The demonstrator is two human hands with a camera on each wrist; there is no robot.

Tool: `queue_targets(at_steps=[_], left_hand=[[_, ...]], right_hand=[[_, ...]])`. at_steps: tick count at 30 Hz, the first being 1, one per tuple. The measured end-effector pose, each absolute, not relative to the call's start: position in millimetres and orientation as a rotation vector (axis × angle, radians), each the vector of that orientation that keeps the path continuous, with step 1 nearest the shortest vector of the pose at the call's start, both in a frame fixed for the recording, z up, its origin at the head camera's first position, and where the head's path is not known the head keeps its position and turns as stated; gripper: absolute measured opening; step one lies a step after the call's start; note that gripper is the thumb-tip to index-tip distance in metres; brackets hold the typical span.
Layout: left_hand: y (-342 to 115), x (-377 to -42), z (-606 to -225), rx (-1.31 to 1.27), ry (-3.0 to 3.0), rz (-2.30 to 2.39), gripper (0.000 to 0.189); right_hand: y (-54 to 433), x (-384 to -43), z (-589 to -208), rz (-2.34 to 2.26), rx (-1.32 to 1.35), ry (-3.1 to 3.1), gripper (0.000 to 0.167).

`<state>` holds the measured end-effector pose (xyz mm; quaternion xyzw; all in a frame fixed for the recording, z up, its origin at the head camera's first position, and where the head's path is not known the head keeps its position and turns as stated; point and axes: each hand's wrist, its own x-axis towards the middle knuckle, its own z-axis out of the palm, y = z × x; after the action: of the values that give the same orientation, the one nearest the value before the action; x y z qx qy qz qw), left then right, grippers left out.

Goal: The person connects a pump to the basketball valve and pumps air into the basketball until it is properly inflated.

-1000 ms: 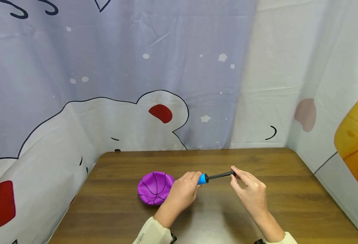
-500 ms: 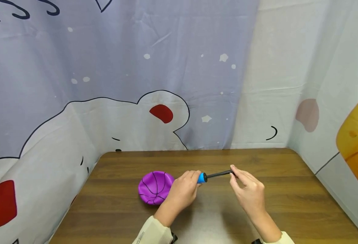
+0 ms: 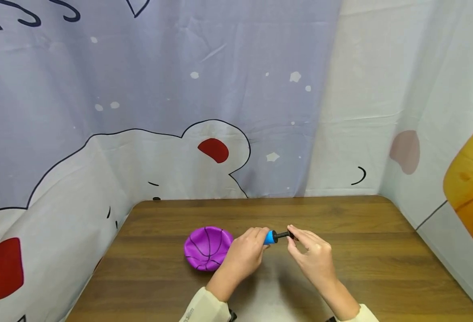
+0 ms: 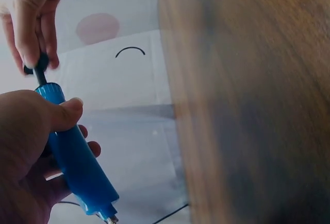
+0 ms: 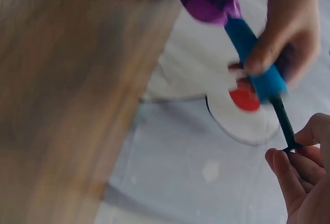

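Note:
My left hand (image 3: pixel 243 253) grips the blue barrel of a hand pump (image 4: pixel 82 167), thumb along one side and fingers curled round the other. A metal tip shows at the barrel's end in the left wrist view. My right hand (image 3: pixel 312 256) pinches the black handle (image 5: pixel 292 147) at the end of the pump's dark rod, of which a short length is out of the barrel. Left of my left hand is a purple ball (image 3: pixel 208 248) with black basketball lines, dented in and partly deflated. In the right wrist view the pump's tip end meets the ball (image 5: pixel 209 0).
Both hands are over a brown wood-grain table (image 3: pixel 159 295). A printed curtain (image 3: pixel 276 89) with cartoon shapes hangs behind the table and along its sides.
My right hand has moved left toward my left hand, pushing the rod most of the way into the barrel. My left hand and the ball have hardly shifted.

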<state>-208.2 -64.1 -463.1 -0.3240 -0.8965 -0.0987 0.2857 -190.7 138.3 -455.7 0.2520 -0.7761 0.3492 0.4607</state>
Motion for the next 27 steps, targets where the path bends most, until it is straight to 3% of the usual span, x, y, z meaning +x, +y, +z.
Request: queue_targets(at_steps=[13,27], left_hand=[[-70,-211,-462,-0.839,-2.384,-0.241,0.038],[-65,-209,-463,-0.849,-2.330,-0.211,0.037]], right_hand=[[182,-191,-435,0.778,0.461,-1.838,0.030],[125,-186,-461,0.872,0.580,-1.915,0.029]])
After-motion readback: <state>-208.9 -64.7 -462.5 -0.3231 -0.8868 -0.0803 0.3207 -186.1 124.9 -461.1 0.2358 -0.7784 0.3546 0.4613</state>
